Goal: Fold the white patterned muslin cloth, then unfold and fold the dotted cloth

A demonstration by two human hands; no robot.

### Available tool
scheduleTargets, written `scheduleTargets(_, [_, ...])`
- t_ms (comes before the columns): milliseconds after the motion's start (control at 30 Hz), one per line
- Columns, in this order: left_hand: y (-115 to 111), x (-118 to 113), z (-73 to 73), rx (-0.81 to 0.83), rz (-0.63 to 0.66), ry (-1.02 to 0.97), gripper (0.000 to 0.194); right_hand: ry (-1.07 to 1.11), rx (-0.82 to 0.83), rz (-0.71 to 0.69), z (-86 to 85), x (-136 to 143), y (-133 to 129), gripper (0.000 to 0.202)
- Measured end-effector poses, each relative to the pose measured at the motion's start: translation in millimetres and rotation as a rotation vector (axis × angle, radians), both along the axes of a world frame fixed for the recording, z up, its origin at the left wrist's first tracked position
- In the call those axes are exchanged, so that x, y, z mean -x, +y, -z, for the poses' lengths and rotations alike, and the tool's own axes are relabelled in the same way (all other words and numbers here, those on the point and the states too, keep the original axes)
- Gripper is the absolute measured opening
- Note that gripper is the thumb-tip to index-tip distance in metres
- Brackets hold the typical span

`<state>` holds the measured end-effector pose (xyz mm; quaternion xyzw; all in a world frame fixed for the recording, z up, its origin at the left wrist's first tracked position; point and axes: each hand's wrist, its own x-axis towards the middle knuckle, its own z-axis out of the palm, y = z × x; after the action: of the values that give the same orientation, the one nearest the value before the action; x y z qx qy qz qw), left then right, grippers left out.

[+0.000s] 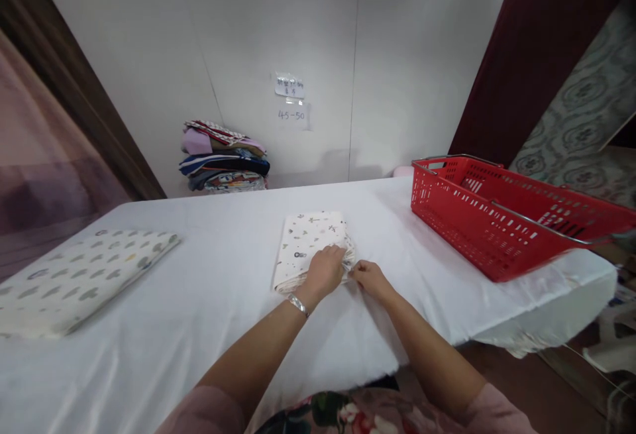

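A folded cream cloth [308,242] with small dark prints lies on the white-covered table [209,262], in front of me. Its right edge is gathered and ruffled. My left hand [326,270], with a silver bracelet at the wrist, rests on the lower right part of the cloth, fingers bent over the ruffled edge. Just to the right, my right hand [369,278] pinches the cloth's lower right corner between thumb and fingers.
Another folded cloth with green-grey prints [89,275] lies at the left. A red plastic basket [462,222] with metal handles stands at the right. Several folded fabrics [223,159] are stacked behind the table, by the wall with paper signs [293,116].
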<state>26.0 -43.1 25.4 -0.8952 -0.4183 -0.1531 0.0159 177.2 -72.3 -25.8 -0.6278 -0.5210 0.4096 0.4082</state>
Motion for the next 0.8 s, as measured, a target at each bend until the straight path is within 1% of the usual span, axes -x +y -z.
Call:
scheduleTargets(67, [-2,-1,3.4,-0.003,0.005,0.000,0.031,0.225,0.021,0.022,2.2,2,-2,0.015])
scheduleTargets(200, [-5,-2,8.8,0.015,0.012,0.000,0.033,0.692,0.136,0.090,5.9,11,-3,0.020])
scheduleTargets(233, [-6,-2,9.5,0.022,0.011,0.000,0.033,0.771,0.134,0.108,6.5,13,-3,0.022])
scheduleTargets(300, [-6,-2,10.3,0.037,0.004,-0.001,0.031,0.843,0.104,0.145,7.1,15,-4,0.026])
scheduleTargets(433, [-6,-1,11.5,0.033,0.001,-0.007,0.031,0.838,0.056,0.205,6.5,15,-3,0.032])
scheduleTargets(533, [-7,-4,15.8,0.013,0.005,0.002,0.027,0.841,0.072,0.163,5.5,12,-3,0.029])
scheduleTargets(567, [-8,-5,17.9,0.009,0.011,0.011,0.026,0.841,0.087,0.145,4.8,10,-3,0.031])
scheduleTargets(633, [-11,-7,22.2,0.003,0.032,0.031,0.023,0.790,0.114,0.144,2.5,8,-5,0.044])
scheduleTargets(733, [-15,-10,26.7,-0.008,0.057,0.044,0.022,0.608,0.092,0.152,-2.7,7,-8,0.065])
scheduleTargets(800, [-17,-11,27.6,-0.015,0.053,0.033,0.022,0.519,0.081,0.141,-5.8,7,-9,0.072])
